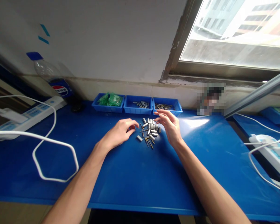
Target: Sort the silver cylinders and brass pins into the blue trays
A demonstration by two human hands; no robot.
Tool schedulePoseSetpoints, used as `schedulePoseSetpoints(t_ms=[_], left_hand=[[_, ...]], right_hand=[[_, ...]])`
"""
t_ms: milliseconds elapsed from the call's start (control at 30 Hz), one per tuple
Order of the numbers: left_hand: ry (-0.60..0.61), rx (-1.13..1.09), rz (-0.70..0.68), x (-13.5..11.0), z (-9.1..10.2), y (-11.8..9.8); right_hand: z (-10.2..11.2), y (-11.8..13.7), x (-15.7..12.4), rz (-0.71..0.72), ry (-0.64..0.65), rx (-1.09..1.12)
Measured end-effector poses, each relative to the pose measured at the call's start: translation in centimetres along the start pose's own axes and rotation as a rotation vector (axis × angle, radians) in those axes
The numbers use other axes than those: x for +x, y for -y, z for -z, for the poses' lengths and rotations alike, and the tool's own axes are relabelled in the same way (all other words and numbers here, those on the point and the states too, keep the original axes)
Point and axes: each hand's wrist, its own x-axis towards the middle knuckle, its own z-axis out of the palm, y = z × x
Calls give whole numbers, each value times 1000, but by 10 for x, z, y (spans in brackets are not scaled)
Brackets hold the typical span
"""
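The blue tabletop stood against a pale wall, with a window at upper right. Three blue bins formed a row at the rear. The metal cylinders and thin pins lay heaped between the hands. The left hand was released, fingers loosely curled; the right hand was released, fingers extended beside the heap. Contact could not be determined. Tabletop extended from heap to front edge; a white cable looped at left.
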Motion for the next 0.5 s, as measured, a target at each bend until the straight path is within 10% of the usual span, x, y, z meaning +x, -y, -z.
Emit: schedulePoseSetpoints(t_ms=[500], left_hand=[[-393, -297, -12, 8, -22, -20]], right_hand=[[-7, 3, -7, -165, 258, -105]])
